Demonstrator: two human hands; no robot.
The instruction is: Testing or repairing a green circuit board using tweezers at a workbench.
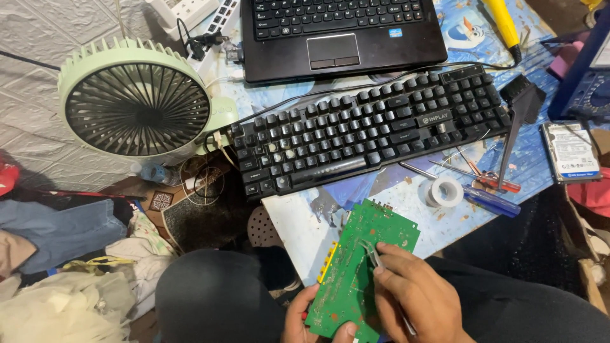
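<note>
A green circuit board (pixel 362 267) with yellow connectors along its left edge rests tilted over my lap at the bottom centre. My left hand (pixel 304 321) grips the board's lower corner. My right hand (pixel 416 295) lies on the board's right side and pinches slim metal tweezers (pixel 373 255), whose tips touch the middle of the board.
A black keyboard (pixel 375 127) lies on the low table (pixel 298 222), with a black laptop (pixel 343 38) behind it. A pale green fan (pixel 136 101) stands at left. A roll of solder wire (pixel 445 190), screwdrivers (pixel 489 200), a hard drive (pixel 570 152) and cloth piles (pixel 63 254) surround me.
</note>
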